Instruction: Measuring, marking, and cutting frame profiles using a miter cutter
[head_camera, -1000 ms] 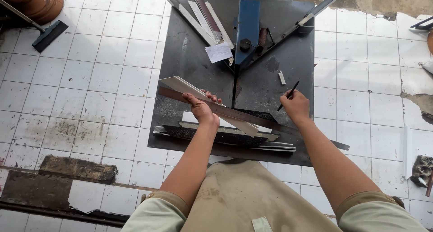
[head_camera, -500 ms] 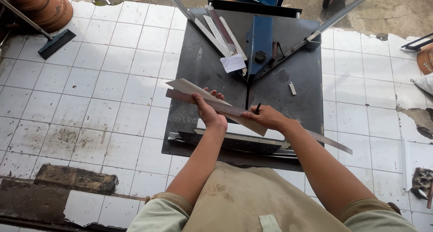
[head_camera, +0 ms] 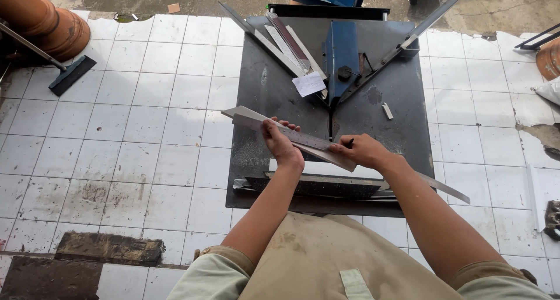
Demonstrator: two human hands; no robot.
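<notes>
My left hand (head_camera: 281, 144) presses a long metal ruler (head_camera: 306, 139) down on a pale moulding strip (head_camera: 256, 117) that lies slanted over the black metal work table (head_camera: 271, 96). My right hand (head_camera: 363, 150) grips a dark pencil (head_camera: 349, 142) with its tip at the ruler's edge on the strip. The ruler's far end (head_camera: 446, 187) sticks out past my right forearm. Below my hands, a dark moulding length (head_camera: 318, 187) lies along the table's near edge.
A blue mitre cutter (head_camera: 341, 58) with two angled metal fences sits at the table's back. A white paper slip (head_camera: 309, 83) and several strips lie by it. A squeegee (head_camera: 67, 75) and terracotta pots (head_camera: 41, 20) stand at the left on the white tiled floor.
My right hand came in from the right side of the table to the strip and set the pencil at the ruler. My left hand stayed on the ruler and strip.
</notes>
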